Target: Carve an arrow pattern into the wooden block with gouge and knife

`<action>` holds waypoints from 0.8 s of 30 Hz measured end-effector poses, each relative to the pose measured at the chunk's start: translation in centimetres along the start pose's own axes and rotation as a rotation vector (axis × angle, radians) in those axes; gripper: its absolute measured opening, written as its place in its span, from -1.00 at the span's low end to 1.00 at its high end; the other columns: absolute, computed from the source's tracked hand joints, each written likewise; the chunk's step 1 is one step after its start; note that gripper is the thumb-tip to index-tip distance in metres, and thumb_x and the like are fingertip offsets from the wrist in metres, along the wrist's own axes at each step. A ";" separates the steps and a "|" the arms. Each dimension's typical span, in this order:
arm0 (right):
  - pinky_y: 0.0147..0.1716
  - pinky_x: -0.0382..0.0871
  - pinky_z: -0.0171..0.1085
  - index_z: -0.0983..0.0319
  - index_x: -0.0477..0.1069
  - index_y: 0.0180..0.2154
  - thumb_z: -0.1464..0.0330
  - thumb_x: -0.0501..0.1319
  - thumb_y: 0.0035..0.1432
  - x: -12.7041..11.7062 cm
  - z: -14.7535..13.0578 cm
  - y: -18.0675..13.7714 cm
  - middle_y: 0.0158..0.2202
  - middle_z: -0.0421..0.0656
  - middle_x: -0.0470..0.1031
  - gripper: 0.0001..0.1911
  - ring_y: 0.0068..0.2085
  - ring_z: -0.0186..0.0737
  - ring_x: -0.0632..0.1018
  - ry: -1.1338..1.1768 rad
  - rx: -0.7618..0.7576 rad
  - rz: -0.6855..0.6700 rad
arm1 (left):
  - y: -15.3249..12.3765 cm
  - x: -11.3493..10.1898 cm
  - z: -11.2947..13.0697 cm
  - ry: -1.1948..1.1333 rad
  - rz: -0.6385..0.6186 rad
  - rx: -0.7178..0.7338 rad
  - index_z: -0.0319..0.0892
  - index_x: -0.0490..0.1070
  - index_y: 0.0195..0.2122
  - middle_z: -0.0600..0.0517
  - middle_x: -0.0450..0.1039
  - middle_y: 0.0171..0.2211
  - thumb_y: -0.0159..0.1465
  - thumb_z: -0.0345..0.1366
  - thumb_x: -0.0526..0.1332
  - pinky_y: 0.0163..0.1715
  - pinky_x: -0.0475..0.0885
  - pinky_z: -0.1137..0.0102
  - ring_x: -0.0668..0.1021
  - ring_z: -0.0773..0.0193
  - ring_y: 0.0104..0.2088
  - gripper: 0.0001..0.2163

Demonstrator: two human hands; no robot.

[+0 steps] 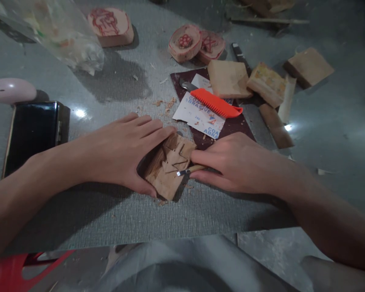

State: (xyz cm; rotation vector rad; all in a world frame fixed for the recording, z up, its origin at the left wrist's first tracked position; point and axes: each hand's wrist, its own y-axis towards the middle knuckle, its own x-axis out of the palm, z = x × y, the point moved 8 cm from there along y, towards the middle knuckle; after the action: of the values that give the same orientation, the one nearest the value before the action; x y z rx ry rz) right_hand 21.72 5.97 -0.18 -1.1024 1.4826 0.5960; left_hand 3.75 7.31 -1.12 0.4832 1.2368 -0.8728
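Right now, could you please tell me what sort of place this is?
It looks like a makeshift woodcarving spot at a table: a grooved wood block, a slim metal-tipped tool in the right hand, and scattered shavings.

On my feed I count 2 hands [121, 150] [239, 162], 1 carved blk [167, 182], 1 carving tool [197, 168] near ctr; 1 orange-handled tool [214, 103]; min. 3 wood blks [228, 79] [266, 87] [312, 65] right; 3 pink pcs [109, 24] [184, 42] [213, 46] far; left: 1 plastic bag [61, 34], 1 pink oval obj. [12, 90], 1 black case [33, 134]; abrasive paper [197, 113] overlaps, qty unclear.
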 end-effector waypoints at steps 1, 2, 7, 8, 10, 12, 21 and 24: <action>-0.37 -0.06 -0.17 0.17 0.56 -0.05 0.10 0.10 0.73 0.0 0.0 0.0 -0.42 -0.18 0.59 -0.62 -0.48 -0.19 0.42 0.002 0.001 -0.003 | 0.0 0.0 0.0 -0.001 0.002 0.001 -0.18 0.43 0.56 -0.34 0.64 0.31 0.10 0.61 0.48 0.40 0.49 -0.14 0.66 -0.40 0.26 0.21; -0.37 -0.05 -0.17 0.16 0.56 -0.04 0.10 0.10 0.73 0.0 0.0 0.0 -0.42 -0.19 0.59 -0.61 -0.48 -0.20 0.41 0.006 0.003 -0.005 | 0.0 0.0 0.0 0.004 0.001 0.005 -0.19 0.43 0.56 -0.35 0.64 0.31 0.09 0.62 0.47 0.41 0.49 -0.15 0.66 -0.41 0.26 0.22; -0.36 -0.04 -0.17 0.17 0.58 -0.03 0.09 0.11 0.73 0.1 0.1 0.0 -0.42 -0.18 0.59 -0.61 -0.48 -0.20 0.40 0.009 0.000 0.002 | 0.0 0.1 0.2 0.056 -0.013 0.021 -0.31 0.39 0.57 -0.41 0.62 0.31 0.09 0.61 0.49 0.41 0.49 -0.18 0.65 -0.45 0.27 0.27; -0.36 -0.04 -0.17 0.17 0.58 -0.03 0.09 0.12 0.73 0.1 0.0 0.0 -0.42 -0.18 0.59 -0.62 -0.48 -0.20 0.40 0.007 -0.002 0.004 | 0.0 0.1 0.2 0.058 -0.013 0.021 -0.30 0.39 0.57 -0.40 0.62 0.32 0.09 0.61 0.49 0.40 0.49 -0.18 0.65 -0.45 0.27 0.27; -0.36 -0.05 -0.17 0.17 0.57 -0.04 0.10 0.12 0.73 0.1 0.0 0.0 -0.42 -0.18 0.60 -0.63 -0.48 -0.20 0.41 0.002 -0.003 0.002 | 0.0 0.1 0.2 0.057 -0.013 0.023 -0.25 0.39 0.57 -0.37 0.62 0.33 0.09 0.62 0.48 0.41 0.49 -0.16 0.65 -0.44 0.28 0.26; -0.37 -0.05 -0.17 0.17 0.56 -0.06 0.10 0.12 0.73 0.1 0.0 -0.1 -0.42 -0.19 0.60 -0.63 -0.47 -0.20 0.42 0.000 -0.002 -0.002 | 0.0 0.1 0.3 0.060 -0.010 0.028 -0.25 0.38 0.58 -0.37 0.62 0.33 0.10 0.63 0.47 0.41 0.49 -0.16 0.65 -0.43 0.29 0.26; -0.37 -0.03 -0.17 0.16 0.56 -0.06 0.11 0.10 0.74 0.1 0.1 0.0 -0.41 -0.19 0.59 -0.62 -0.47 -0.20 0.42 0.017 0.000 -0.005 | -0.1 0.1 0.4 0.096 0.027 0.072 -0.40 0.36 0.58 -0.42 0.62 0.31 0.12 0.63 0.46 0.40 0.49 -0.12 0.65 -0.42 0.28 0.31; -0.37 -0.03 -0.17 0.17 0.56 -0.06 0.11 0.11 0.74 0.1 0.0 -0.1 -0.42 -0.20 0.59 -0.63 -0.47 -0.20 0.42 0.009 -0.007 0.001 | -0.1 0.2 0.5 0.108 0.021 0.074 -0.37 0.35 0.58 -0.41 0.62 0.32 0.13 0.64 0.45 0.38 0.50 -0.12 0.66 -0.41 0.28 0.30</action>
State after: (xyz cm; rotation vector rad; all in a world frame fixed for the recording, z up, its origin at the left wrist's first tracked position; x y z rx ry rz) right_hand 21.79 5.94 -0.24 -1.1106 1.4900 0.5981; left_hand 3.94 6.84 -1.16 0.6083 1.2983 -0.8862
